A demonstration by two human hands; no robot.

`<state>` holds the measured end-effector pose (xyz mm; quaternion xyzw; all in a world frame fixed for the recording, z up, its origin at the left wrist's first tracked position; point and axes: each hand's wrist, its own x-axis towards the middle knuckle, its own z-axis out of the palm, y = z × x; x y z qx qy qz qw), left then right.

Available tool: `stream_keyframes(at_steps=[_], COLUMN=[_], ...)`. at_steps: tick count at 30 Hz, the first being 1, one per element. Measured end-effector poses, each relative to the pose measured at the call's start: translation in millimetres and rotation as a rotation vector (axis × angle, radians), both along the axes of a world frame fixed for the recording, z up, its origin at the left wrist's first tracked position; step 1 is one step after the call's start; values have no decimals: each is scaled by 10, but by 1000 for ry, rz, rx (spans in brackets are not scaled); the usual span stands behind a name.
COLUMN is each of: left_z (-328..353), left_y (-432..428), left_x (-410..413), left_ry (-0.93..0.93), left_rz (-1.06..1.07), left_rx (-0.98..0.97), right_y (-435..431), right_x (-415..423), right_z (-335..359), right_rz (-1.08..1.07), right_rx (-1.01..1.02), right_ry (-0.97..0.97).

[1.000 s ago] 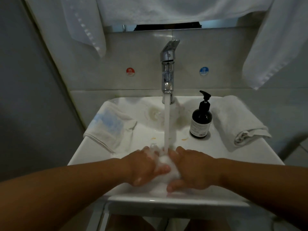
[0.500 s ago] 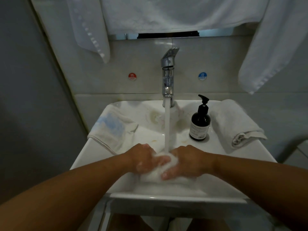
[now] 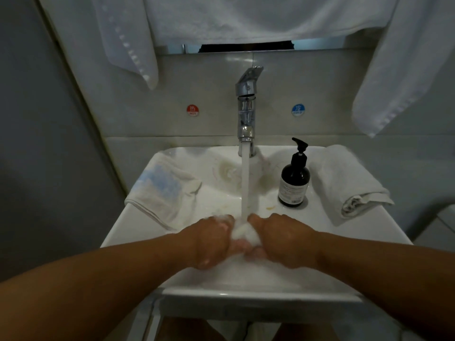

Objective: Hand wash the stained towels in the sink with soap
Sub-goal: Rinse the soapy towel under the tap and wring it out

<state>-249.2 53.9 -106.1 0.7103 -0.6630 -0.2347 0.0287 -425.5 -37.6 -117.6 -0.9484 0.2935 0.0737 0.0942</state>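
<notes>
Several hanging towels (image 3: 258,18) drape across the top of the frame. Below them the white sink (image 3: 246,295) fills the centre. A folded blue-stained towel (image 3: 162,188) lies on its left rim and a rolled towel (image 3: 344,185) on its right rim. At lower centre the left hand (image 3: 211,239) and right hand (image 3: 285,239) meet over the basin, both with fingers curled around a sudsy wet towel (image 3: 243,231) bunched between them. The chrome faucet (image 3: 246,107) pours water (image 3: 245,180) straight onto that bundle. A dark soap bottle (image 3: 294,183) stands just right of the stream.
</notes>
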Motion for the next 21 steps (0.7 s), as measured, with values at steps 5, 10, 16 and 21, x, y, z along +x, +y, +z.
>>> stream_keyframes(at_steps=[5, 10, 16, 21], left_z=[-4, 43, -62, -93], left_y=[-45, -13, 89, -67], left_x=[91, 164, 154, 121], left_ry=[51, 35, 13, -208], left_rz=[32, 78, -21, -171], left_rx=[-39, -92, -23, -41], right_y=[-73, -43, 69, 9], right_x=[-46, -96, -129, -21], right_z=[-10, 69, 135, -61], right_rz=[-96, -86, 54, 17], right_rx=[358, 265, 295, 116], right_ry=[-184, -91, -96, -3])
